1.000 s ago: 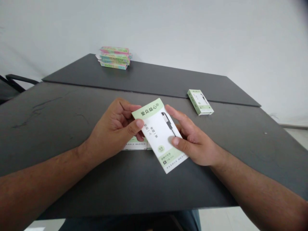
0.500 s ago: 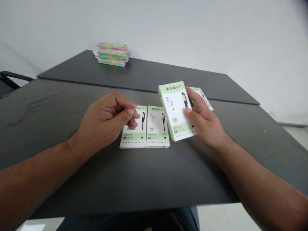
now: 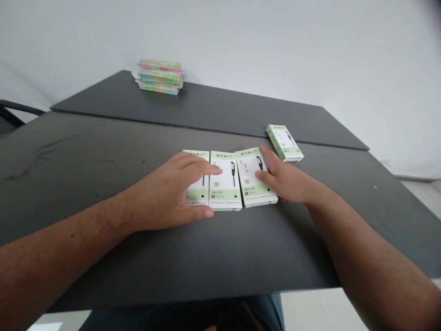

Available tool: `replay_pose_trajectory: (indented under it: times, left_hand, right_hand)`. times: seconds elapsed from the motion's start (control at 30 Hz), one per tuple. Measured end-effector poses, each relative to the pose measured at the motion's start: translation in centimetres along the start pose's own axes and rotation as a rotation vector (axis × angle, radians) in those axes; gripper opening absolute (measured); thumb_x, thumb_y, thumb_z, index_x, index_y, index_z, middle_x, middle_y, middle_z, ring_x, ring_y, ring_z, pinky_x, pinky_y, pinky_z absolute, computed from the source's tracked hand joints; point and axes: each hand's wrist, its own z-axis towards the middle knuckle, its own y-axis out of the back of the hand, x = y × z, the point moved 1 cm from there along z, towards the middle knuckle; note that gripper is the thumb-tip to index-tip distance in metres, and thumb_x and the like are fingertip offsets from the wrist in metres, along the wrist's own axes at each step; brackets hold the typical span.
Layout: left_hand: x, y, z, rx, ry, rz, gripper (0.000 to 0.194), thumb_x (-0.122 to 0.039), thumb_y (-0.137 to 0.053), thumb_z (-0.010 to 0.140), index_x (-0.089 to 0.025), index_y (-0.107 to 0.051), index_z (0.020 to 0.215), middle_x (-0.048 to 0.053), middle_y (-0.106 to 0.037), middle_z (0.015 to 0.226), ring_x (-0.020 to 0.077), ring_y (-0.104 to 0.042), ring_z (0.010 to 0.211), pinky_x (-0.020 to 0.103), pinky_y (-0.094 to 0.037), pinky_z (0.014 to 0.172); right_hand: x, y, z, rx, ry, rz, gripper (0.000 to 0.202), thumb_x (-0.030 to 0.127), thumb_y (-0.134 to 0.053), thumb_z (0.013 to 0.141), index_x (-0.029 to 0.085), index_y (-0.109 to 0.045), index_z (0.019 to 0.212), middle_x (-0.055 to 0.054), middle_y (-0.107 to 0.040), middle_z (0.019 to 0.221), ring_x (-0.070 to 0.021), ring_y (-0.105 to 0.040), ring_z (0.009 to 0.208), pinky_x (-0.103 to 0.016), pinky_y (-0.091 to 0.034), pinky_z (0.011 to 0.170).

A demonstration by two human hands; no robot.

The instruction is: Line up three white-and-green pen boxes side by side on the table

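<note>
Three flat green-and-white pen boxes lie side by side on the dark table. My left hand (image 3: 175, 191) is spread over the left pen box (image 3: 198, 195), covering much of it, with thumb and fingers apart. The middle pen box (image 3: 223, 184) lies between my hands, a fingertip of the left one over its edge. My right hand (image 3: 287, 179) grips the right pen box (image 3: 253, 181) by its right side, thumb on top. That box sits slightly tilted against the middle one. A fourth pen box (image 3: 285, 143) rests behind my right hand.
A stack of colourful boxes (image 3: 159, 77) stands at the back left on the far table (image 3: 223, 101). A seam runs between it and the near table (image 3: 172, 262). Part of a black chair (image 3: 19, 108) shows at the left edge.
My right hand has brought its pen box down onto the table beside the middle one. My left hand has opened out and moved lower over the left box.
</note>
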Motion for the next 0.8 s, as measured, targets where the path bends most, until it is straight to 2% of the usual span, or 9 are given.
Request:
replay_pose_trajectory:
  times: [0.07, 0.13, 0.27, 0.33, 0.4, 0.53, 0.63, 0.7, 0.8]
  left_hand:
    - [-0.1, -0.4, -0.2, 0.103, -0.070, 0.042, 0.076, -0.053, -0.100, 0.095, -0.026, -0.076, 0.161, 0.017, -0.081, 0.159, 0.0452, -0.073, 0.150, 0.064, -0.053, 0.136]
    - [-0.2, -0.7, -0.5, 0.156, -0.113, 0.097, 0.083, -0.055, -0.103, 0.094, -0.027, -0.074, 0.166, 0.019, -0.076, 0.167, 0.0471, -0.069, 0.157, 0.066, -0.049, 0.140]
    - [0.0, -1.2, -0.9, 0.183, -0.126, 0.173, 0.092, -0.051, -0.108, 0.088, -0.028, -0.073, 0.169, 0.020, -0.072, 0.173, 0.0504, -0.065, 0.162, 0.070, -0.046, 0.142]
    - [0.1, -1.4, -1.0, 0.187, -0.127, 0.191, 0.090, -0.046, -0.107, 0.089, -0.028, -0.073, 0.169, 0.021, -0.072, 0.174, 0.0509, -0.066, 0.162, 0.072, -0.047, 0.141]
    - [0.3, -1.6, -0.9, 0.181, -0.130, 0.212, 0.083, -0.042, -0.104, 0.092, -0.027, -0.074, 0.168, 0.021, -0.072, 0.174, 0.0507, -0.066, 0.161, 0.073, -0.048, 0.140]
    - [0.7, -2.0, -0.8, 0.163, -0.146, 0.243, 0.065, -0.037, -0.095, 0.100, -0.026, -0.076, 0.162, 0.020, -0.075, 0.169, 0.0476, -0.069, 0.159, 0.071, -0.049, 0.141]
    - [1.0, -2.2, -0.7, 0.156, -0.162, 0.252, 0.058, -0.035, -0.091, 0.103, -0.024, -0.078, 0.158, 0.021, -0.076, 0.167, 0.0467, -0.069, 0.158, 0.070, -0.049, 0.141]
    - [1.2, -2.2, -0.7, 0.152, -0.170, 0.251, 0.057, -0.033, -0.090, 0.103, -0.022, -0.078, 0.158, 0.021, -0.076, 0.167, 0.0456, -0.069, 0.159, 0.069, -0.050, 0.142]
    - [1.2, -2.1, -0.7, 0.150, -0.165, 0.256, 0.055, -0.031, -0.087, 0.104, -0.021, -0.079, 0.158, 0.021, -0.075, 0.168, 0.0444, -0.069, 0.160, 0.068, -0.049, 0.143]
  right_hand:
    - [0.0, 0.0, -0.3, 0.051, -0.023, -0.041, 0.096, 0.065, -0.066, 0.119, 0.013, -0.039, 0.194, -0.024, -0.092, 0.132, -0.0465, -0.092, 0.114, -0.065, -0.073, 0.111]
    - [0.2, 0.1, -0.3, 0.072, -0.071, -0.096, 0.101, 0.073, -0.066, 0.117, 0.013, -0.040, 0.193, -0.027, -0.088, 0.148, -0.0501, -0.089, 0.128, -0.066, -0.069, 0.119]
    - [0.6, 0.3, -0.1, 0.014, -0.127, -0.162, 0.096, 0.063, -0.065, 0.118, 0.012, -0.037, 0.195, -0.030, -0.078, 0.164, -0.0532, -0.079, 0.149, -0.072, -0.060, 0.131]
    - [0.7, 0.2, -0.1, -0.036, -0.098, -0.152, 0.094, 0.058, -0.069, 0.115, 0.014, -0.040, 0.194, -0.031, -0.070, 0.173, -0.0537, -0.074, 0.155, -0.076, -0.058, 0.133]
    - [0.8, 0.0, -0.4, -0.040, -0.037, -0.103, 0.098, 0.063, -0.076, 0.112, 0.018, -0.043, 0.193, -0.030, -0.061, 0.183, -0.0540, -0.068, 0.163, -0.078, -0.056, 0.136]
    - [1.4, -0.4, -1.2, 0.048, 0.078, -0.034, 0.122, 0.080, -0.090, 0.099, 0.020, -0.043, 0.193, -0.029, -0.049, 0.193, -0.0535, -0.050, 0.180, -0.077, -0.045, 0.147]
    - [2.1, -0.9, -1.7, 0.113, 0.058, -0.084, 0.134, 0.082, -0.097, 0.091, 0.019, -0.039, 0.195, -0.033, -0.032, 0.202, -0.0569, -0.037, 0.188, -0.082, -0.038, 0.149]
    - [2.7, -1.3, -2.0, 0.146, 0.049, -0.128, 0.139, 0.083, -0.100, 0.089, 0.018, -0.038, 0.195, -0.035, -0.024, 0.204, -0.0595, -0.032, 0.189, -0.084, -0.038, 0.148]
    - [3.5, -1.9, -2.2, 0.176, 0.079, -0.185, 0.138, 0.081, -0.101, 0.089, 0.016, -0.040, 0.194, -0.038, -0.023, 0.203, -0.0602, -0.032, 0.189, -0.084, -0.040, 0.147]
